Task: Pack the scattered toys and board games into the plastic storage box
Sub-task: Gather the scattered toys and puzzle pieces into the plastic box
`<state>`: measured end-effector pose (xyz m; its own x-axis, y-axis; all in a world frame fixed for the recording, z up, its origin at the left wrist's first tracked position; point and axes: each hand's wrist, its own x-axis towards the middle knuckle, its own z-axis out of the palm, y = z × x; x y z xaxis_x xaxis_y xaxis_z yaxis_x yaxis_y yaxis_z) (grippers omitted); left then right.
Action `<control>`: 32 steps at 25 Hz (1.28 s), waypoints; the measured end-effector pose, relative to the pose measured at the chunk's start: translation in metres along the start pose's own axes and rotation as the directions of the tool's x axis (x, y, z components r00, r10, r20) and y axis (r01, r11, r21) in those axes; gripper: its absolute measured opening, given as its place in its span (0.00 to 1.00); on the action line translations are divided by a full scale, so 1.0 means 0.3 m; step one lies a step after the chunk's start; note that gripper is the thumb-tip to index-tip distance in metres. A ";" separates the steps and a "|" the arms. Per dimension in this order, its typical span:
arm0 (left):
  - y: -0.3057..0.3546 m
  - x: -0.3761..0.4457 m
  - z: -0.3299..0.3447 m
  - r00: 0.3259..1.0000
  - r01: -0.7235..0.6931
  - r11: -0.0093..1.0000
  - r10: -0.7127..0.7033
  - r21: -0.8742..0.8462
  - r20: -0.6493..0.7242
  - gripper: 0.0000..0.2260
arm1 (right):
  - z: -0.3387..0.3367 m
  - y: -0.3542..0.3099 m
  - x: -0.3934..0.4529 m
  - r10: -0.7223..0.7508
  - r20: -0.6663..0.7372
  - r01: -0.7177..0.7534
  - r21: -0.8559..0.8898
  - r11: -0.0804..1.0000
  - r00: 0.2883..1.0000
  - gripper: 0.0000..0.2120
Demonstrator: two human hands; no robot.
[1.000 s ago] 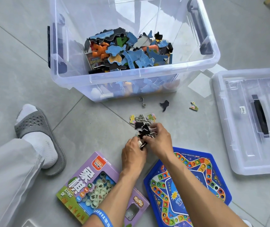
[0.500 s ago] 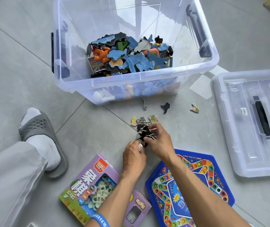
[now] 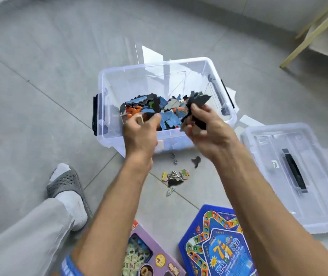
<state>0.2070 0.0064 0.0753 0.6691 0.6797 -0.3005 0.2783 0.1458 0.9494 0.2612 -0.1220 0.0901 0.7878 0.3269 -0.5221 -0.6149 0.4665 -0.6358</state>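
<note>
Right hand [image 3: 203,124] fingers clamped on puzzle pieces [image 3: 196,102]; left hand [image 3: 141,130] pinching a few over storage box [image 3: 217,72]. Light, thin, slippery; bunch by edges.

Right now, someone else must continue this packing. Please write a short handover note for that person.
Left hand: grips a few puzzle pieces at the storage box rim.
Right hand: grips a bunch of dark pieces over the box.
Done: many pieces in the box.
Left: loose pieces and metal rings on the floor, purple game box, blue game board; lid lies beside the box.
</note>
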 end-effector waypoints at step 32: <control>-0.836 -0.008 0.037 0.925 -0.266 0.623 -0.050 0.735 0.377 0.13 | -0.824 0.323 0.325 -0.480 -0.127 -0.248 -0.948 -0.198 0.868 0.09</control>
<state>0.1431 -0.0398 -0.1633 0.8647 0.3505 -0.3598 0.5022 -0.6186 0.6043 0.2696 -0.2482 -0.1631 0.9744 -0.0446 -0.2204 -0.1078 -0.9529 -0.2836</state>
